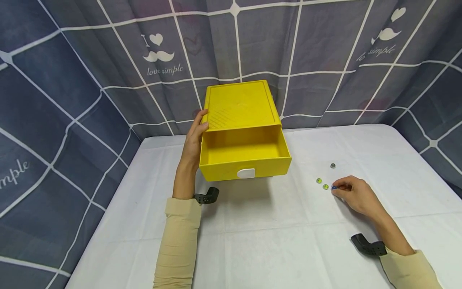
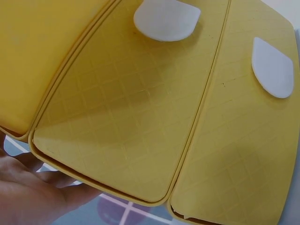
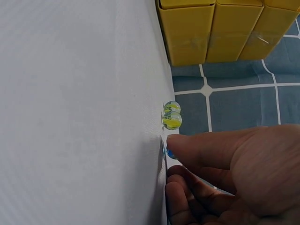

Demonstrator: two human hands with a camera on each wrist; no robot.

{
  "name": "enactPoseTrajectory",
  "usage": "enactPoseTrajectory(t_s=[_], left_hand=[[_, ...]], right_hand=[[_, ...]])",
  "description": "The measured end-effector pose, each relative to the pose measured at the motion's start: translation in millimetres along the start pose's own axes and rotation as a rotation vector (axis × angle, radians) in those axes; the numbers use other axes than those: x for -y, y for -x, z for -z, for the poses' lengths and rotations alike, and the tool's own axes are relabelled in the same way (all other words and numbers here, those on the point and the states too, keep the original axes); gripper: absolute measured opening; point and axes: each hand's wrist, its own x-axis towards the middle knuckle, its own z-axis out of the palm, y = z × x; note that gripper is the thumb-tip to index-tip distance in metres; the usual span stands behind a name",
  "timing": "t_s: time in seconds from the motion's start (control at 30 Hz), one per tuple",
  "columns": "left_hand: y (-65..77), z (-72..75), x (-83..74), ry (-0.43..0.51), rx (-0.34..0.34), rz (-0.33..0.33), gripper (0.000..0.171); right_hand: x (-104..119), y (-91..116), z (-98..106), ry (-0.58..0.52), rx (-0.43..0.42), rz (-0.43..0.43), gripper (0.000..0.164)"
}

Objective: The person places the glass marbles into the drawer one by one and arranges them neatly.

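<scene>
A yellow drawer unit stands at the middle of the table, its top drawer pulled out toward me. On the drawer's front is a white handle; nothing shows inside. My left hand rests against the unit's left side, fingers extended along it. To the right of the unit, my right hand pinches a blue marble between thumb and fingertips, low at the tabletop. Just left of those fingertips lie two yellow-green clear marbles, and behind them a small dark grey marble.
Two closed drawers with white handles sit under the open one. A white cloth covers the table. Grey checked curtains hang behind the unit and along both sides. Each wrist carries a black camera mount.
</scene>
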Motion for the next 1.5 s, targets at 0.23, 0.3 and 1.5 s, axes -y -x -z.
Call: enactPoseTrajectory(t_s=[0.23,0.3,1.5], left_hand=[[1.9,1.7,-1.2,-0.012,-0.009,0.007,0.053],[2.2,2.8,-1.6,-0.026,-0.009,0.016,0.056],[-3.7,8.1,-14.5,-0.209,0.000,0.106,0.053]], right_hand=[[0.9,-1.4,-0.2,0.002,-0.016,0.003,0.020],[1.4,-1.3,0.1,0.000,-0.021,0.004,0.020],[0.4,0.3,2.4,-0.015,-0.011,0.012,0.018]])
